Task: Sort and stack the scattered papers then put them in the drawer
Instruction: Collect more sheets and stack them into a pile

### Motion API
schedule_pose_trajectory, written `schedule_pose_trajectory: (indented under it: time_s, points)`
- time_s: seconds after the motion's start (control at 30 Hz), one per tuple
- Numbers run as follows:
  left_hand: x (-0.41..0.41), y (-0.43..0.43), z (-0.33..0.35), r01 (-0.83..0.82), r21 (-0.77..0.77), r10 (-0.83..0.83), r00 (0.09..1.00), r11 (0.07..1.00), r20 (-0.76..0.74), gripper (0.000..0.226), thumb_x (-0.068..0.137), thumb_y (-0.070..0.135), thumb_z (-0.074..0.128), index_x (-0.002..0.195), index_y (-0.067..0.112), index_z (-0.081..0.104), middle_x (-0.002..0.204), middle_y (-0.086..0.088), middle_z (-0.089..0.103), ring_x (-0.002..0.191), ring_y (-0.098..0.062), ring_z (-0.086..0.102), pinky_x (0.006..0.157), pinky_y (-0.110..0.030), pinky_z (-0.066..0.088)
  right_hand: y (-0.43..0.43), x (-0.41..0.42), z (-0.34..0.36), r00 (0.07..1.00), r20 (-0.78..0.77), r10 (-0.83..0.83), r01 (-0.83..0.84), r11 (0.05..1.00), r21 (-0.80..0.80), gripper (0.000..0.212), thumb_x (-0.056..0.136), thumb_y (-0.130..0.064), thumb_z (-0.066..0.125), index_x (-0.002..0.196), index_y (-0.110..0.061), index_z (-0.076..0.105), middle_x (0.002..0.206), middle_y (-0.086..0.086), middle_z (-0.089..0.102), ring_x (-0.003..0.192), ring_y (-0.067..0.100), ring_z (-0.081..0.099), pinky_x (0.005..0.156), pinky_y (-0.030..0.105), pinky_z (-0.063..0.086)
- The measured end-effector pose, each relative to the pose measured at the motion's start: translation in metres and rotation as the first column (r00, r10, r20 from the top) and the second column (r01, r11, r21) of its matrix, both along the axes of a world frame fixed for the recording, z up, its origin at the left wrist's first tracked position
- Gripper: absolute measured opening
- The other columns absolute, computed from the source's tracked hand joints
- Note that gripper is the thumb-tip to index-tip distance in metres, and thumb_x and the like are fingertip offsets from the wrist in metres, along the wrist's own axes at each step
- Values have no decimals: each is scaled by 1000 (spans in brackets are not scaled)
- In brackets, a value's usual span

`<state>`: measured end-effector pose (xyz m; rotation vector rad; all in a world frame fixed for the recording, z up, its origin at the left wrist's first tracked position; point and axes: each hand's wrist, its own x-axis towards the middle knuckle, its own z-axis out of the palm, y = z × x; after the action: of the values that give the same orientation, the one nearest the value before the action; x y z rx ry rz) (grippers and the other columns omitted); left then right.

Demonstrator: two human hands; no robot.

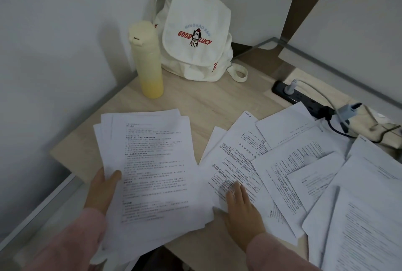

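A single view is supplied, taken from a head-worn wide-angle camera; no second view is available for overlap. The camera is directed forward and steeply downward onto a wooden desk (213, 105) set in a wall corner. The near desk edge and both sleeved forearms are included at the bottom of the frame, so a close, above-the-work position is indicated. Straight edges at the frame margins are visibly bowed by the lens. The far corner is seen at top centre.

Uneven printed stack (150, 168) left; loose sheets (304, 166) overlapping right.
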<state>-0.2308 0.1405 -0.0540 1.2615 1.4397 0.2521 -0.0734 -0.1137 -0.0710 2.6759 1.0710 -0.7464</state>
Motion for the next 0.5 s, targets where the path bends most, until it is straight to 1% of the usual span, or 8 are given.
schedule_pose_trajectory:
  time_s: [0.03, 0.07, 0.1, 0.17, 0.23, 0.3, 0.37, 0.5]
  points:
    - [-1, 0, 1, -6, -1, 6, 1000, 1000, 3, 42, 91, 7, 43, 133, 9, 45, 134, -13, 51, 121, -32, 46, 97, -38, 34, 1, 2, 4, 1000, 16, 6, -7, 999, 42, 47, 65, -39, 75, 91, -15, 45, 101, 12, 72, 88, 25, 72, 43, 20, 53]
    - [-2, 1, 1, -10, -4, 10, 1000, 1000, 8, 42, 92, 8, 43, 134, 9, 44, 134, -13, 50, 122, -32, 46, 99, -41, 34, 2, 4, 6, 1000, -14, 2, -1, 997, 80, 58, 52, -25, 84, 93, -14, 45, 103, 9, 71, 91, 23, 71, 42, 18, 50]
    - [-3, 0, 2, -11, -4, 11, 1000, 1000, 13, 43, 92, 8, 43, 134, 10, 44, 134, -13, 50, 122, -33, 46, 102, -43, 34, 2, 8, 10, 998, -52, -41, 48, 988, 148, 54, 59, -14, 80, 100, -12, 46, 110, 7, 67, 97, 21, 68, 47, 19, 48]
    - [-4, -1, 3, -11, -10, 11, 1000, 1000, 18, 43, 91, 9, 43, 134, 12, 44, 133, -12, 51, 122, -33, 46, 102, -45, 34, 1, 16, 13, 988, -95, -123, 140, 968, 208, 24, 90, -8, 48, 114, -11, 45, 117, 4, 58, 102, 21, 58, 63, 24, 39]
    - [-6, -1, 3, -18, -21, 18, 1000, 1000, 18, 43, 91, 9, 43, 134, 12, 45, 132, -11, 52, 120, -33, 48, 101, -46, 36, 3, 24, 16, 943, -184, -276, 320, 903, 287, 13, 97, -15, 33, 106, -15, 43, 100, 7, 59, 82, 22, 54, 62, 28, 37]
    - [-7, 1, 2, -27, -31, 27, 999, 999, 18, 42, 90, 10, 44, 133, 13, 46, 132, -11, 53, 120, -34, 49, 102, -48, 37, 9, 31, 27, 851, -310, -425, 519, 775, 361, 7, 97, -18, 36, 98, -13, 40, 84, 9, 55, 66, 21, 50, 54, 29, 36]
    - [-8, 1, 3, -34, -43, 36, 999, 998, 27, 42, 90, 10, 45, 131, 14, 48, 131, -11, 54, 118, -33, 50, 103, -50, 37, 15, 40, 37, 716, -436, -545, 696, 606, 385, 11, 96, -18, 41, 101, -9, 43, 81, 9, 54, 68, 25, 50, 56, 29, 34]
    - [-5, -3, 5, -32, -53, 34, 998, 998, 44, 40, 90, 8, 44, 131, 10, 48, 126, -12, 55, 113, -30, 51, 99, -44, 37, 23, 57, 54, 578, -571, -583, 815, 381, 437, 23, 92, -21, 46, 72, -13, 41, 65, 3, 39, 68, 22, 38, 55, 29, 27]
